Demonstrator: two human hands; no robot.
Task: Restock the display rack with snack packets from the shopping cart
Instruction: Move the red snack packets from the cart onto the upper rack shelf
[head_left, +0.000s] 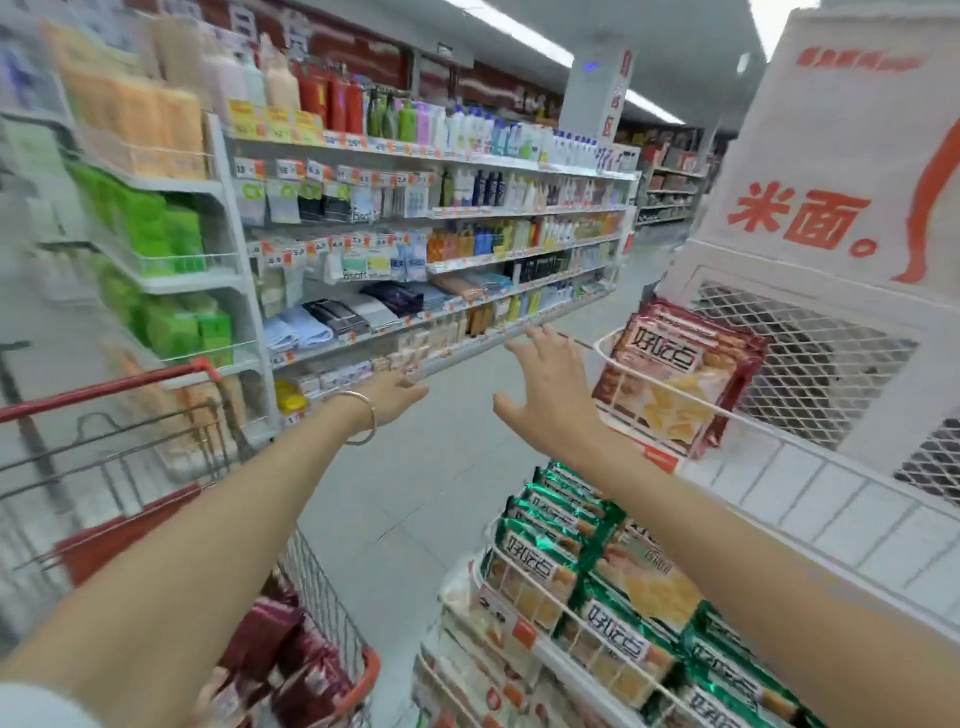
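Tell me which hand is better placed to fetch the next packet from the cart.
Left, probably. The left hand is empty and its arm stretches above the shopping cart holding dark red snack packets. The right hand, also empty, is by the rack's top wire basket.

The display rack (558, 657) stands at the right. It is white, with wire baskets one above the other. In the upper basket, dark red snack packets (680, 364) stand upright and lean a little. In the lower basket, green snack packets (587, 566) lie tilted in tight rows. The shopping cart (324, 587) is at the near left, with wire walls and red trim. Inside it, other dark red packets (291, 649) lie in a pile.
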